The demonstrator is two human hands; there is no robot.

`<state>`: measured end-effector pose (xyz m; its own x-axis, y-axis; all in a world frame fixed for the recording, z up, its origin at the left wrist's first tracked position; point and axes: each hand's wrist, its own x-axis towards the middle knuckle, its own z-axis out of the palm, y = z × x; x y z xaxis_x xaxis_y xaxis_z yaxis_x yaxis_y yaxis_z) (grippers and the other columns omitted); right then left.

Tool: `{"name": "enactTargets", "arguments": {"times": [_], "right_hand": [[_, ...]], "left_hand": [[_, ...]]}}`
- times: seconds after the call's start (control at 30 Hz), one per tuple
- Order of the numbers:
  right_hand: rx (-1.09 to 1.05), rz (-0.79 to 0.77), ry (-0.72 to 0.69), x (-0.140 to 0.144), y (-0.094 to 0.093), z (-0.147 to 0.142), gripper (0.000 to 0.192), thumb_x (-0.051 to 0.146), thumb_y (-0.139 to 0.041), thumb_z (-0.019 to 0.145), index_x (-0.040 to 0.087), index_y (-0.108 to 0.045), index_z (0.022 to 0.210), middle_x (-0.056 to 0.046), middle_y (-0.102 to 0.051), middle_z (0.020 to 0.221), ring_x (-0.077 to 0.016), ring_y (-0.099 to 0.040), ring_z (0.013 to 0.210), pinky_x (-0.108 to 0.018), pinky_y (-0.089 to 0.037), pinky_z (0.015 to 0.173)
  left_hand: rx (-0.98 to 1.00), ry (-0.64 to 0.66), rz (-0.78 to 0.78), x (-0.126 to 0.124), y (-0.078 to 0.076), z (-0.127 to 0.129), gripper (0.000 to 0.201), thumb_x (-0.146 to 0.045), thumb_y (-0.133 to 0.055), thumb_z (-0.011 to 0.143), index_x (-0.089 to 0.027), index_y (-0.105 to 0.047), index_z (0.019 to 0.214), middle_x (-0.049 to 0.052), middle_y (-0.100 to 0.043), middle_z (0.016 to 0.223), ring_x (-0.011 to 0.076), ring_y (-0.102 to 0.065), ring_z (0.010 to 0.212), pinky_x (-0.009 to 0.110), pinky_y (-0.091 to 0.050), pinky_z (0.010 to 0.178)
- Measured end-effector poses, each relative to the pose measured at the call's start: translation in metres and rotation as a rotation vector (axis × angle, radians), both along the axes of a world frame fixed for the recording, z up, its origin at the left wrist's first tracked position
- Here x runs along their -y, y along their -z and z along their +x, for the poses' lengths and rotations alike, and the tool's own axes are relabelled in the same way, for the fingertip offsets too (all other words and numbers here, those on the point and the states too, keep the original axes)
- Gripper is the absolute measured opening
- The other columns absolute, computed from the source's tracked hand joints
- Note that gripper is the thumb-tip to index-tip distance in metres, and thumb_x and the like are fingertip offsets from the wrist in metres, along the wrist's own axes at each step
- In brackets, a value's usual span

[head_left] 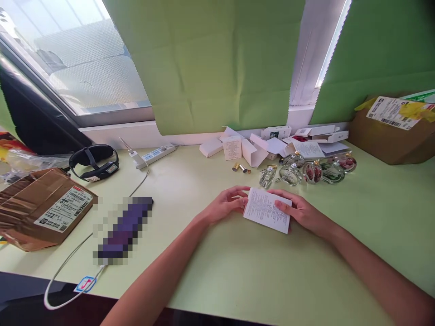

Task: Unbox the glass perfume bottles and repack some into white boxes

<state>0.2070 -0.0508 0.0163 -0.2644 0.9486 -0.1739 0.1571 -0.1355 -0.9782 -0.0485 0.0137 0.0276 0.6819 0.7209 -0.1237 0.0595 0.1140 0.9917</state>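
Note:
A small white carton (267, 210) with fine print on its upper face is held just above the table, tilted a little. My right hand (297, 208) grips its right side, thumb on the printed face and fingers underneath. At the left edge, my left hand (231, 203) holds it with curled fingers, partly hidden behind the carton. Beyond my hands are several glass perfume bottles: a clear one (267, 176), a round clear one (290, 174) and one with red in it (312, 171). Small gold caps (239, 168) lie to their left.
Several white cartons (232, 147) are heaped along the wall. Brown cardboard boxes stand at right (390, 136) and left (50, 208). At left are a black head strap (94, 163), a power strip (158, 155), a white cable (56, 271) and a pixelated dark phone-like object (125, 231).

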Motion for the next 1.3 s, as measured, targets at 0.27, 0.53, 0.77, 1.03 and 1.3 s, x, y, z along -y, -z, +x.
{"name": "enactTargets", "arguments": {"times": [0.27,0.53,0.77,1.03,1.3], "right_hand": [[0.107,0.106,-0.016,0.003,0.001,-0.002,0.045,0.051,-0.053,0.09,0.029,-0.055,0.13,-0.002,-0.068,0.104,-0.0181,-0.063,0.083,-0.027,-0.05,0.065],[0.069,0.115,-0.069,0.005,-0.002,-0.003,0.043,0.051,-0.05,0.092,0.029,-0.054,0.129,-0.003,-0.066,0.108,-0.0181,-0.061,0.085,-0.028,-0.048,0.068],[0.141,0.15,-0.055,0.008,-0.003,-0.007,0.042,0.054,-0.046,0.093,0.03,-0.052,0.127,-0.003,-0.064,0.108,-0.0191,-0.061,0.083,-0.029,-0.05,0.064],[0.584,0.487,0.026,0.01,0.0,-0.01,0.084,0.059,-0.073,0.068,0.036,-0.035,0.139,-0.005,-0.042,0.138,-0.0307,-0.037,0.13,-0.047,-0.041,0.105],[0.685,0.553,-0.05,0.007,0.003,-0.002,0.084,0.043,-0.076,0.066,0.036,-0.034,0.139,-0.005,-0.04,0.136,-0.031,-0.038,0.129,-0.048,-0.038,0.108]], "left_hand": [[-0.009,0.052,0.062,0.002,0.0,0.0,0.045,-0.036,-0.06,0.088,-0.027,-0.053,0.132,0.008,-0.06,0.116,0.0204,-0.062,0.103,0.037,-0.05,0.091],[-0.024,0.177,0.063,0.001,-0.001,-0.004,0.049,-0.033,-0.065,0.085,-0.027,-0.053,0.131,0.009,-0.062,0.118,0.0201,-0.061,0.104,0.037,-0.05,0.09],[-0.009,0.146,0.097,0.003,0.002,-0.001,0.045,-0.037,-0.063,0.087,-0.027,-0.054,0.129,0.008,-0.059,0.115,0.0204,-0.062,0.1,0.036,-0.053,0.086],[-0.005,0.03,0.102,0.006,0.009,0.003,0.05,-0.037,-0.064,0.085,-0.026,-0.052,0.133,0.008,-0.06,0.113,0.0192,-0.066,0.089,0.032,-0.055,0.077],[-0.069,-0.09,0.116,0.006,0.006,0.002,0.046,-0.027,-0.049,0.088,-0.025,-0.047,0.134,0.004,-0.065,0.095,0.0142,-0.06,0.078,0.024,-0.046,0.064]]}}
